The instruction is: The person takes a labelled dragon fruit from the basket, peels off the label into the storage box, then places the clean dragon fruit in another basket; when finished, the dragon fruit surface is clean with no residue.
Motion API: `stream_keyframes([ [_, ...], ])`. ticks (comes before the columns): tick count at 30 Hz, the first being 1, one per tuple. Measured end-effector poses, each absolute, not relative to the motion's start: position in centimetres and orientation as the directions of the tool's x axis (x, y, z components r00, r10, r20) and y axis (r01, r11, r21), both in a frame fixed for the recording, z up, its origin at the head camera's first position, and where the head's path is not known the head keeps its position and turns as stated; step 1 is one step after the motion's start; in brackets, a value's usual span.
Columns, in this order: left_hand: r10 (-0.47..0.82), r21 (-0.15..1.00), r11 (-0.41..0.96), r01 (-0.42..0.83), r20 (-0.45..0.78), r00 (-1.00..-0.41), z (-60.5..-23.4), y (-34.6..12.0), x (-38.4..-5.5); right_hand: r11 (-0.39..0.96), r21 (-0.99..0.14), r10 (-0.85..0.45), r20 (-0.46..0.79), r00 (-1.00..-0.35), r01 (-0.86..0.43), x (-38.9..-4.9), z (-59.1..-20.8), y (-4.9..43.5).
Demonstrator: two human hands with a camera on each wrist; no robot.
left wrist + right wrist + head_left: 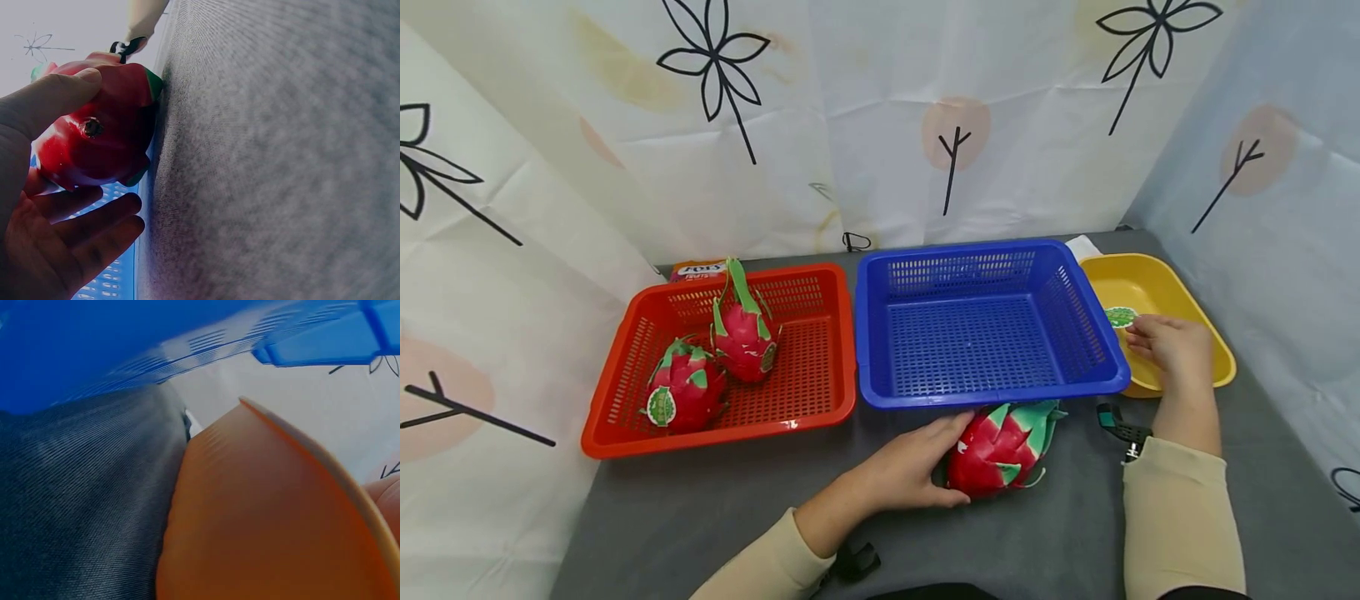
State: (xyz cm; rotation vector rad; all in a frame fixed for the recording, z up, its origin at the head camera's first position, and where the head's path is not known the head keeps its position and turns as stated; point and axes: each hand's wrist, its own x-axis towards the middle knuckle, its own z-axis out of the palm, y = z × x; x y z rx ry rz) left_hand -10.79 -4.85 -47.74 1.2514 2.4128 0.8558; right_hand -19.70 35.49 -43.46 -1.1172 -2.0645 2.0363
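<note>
A red dragon fruit point(996, 454) with green leaf tips lies on the grey table in front of the blue basket. My left hand point(906, 468) holds its left end between thumb and fingers. In the left wrist view the thumb presses on the dragon fruit point(100, 134), while several fingers spread below it. Over the yellow tray point(1213, 354), my right hand point(1172, 346) pinches an oval green-and-white sticker point(1122, 317). In the right wrist view the outer wall of the yellow tray point(269, 512) covers most of that hand.
At the left, a red basket point(718, 437) contains two more dragon fruits, one leafy and upright point(745, 337), one with a green sticker point(688, 396). The blue basket point(992, 396) stands in the middle. A packet point(698, 270) lies behind the red basket. Printed cloth point(865, 125) hangs around the table.
</note>
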Motion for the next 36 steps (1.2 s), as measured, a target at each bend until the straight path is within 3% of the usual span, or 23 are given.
stream_keyframes([
  [8,0.812,0.623,0.456,0.635,0.000,-0.583,-47.7,-4.8,-10.7,0.195,-0.797,0.457,-0.442,-0.772,0.571,-19.5,-43.6,35.1],
  [18,0.812,0.616,0.456,0.643,0.009,-0.584,-47.8,-4.7,-10.7,0.425,-0.697,0.427,-0.407,-0.807,0.577,-19.4,-43.9,35.1],
  [27,0.809,0.633,0.456,0.626,-0.002,-0.587,-47.6,-4.8,-10.7,0.541,-0.649,0.441,-0.324,-0.837,0.536,-19.1,-43.5,35.1],
  [36,0.808,0.634,0.458,0.623,-0.004,-0.589,-47.6,-4.8,-10.7,0.431,-0.784,0.469,-0.229,-0.853,0.447,-18.8,-41.4,34.3],
])
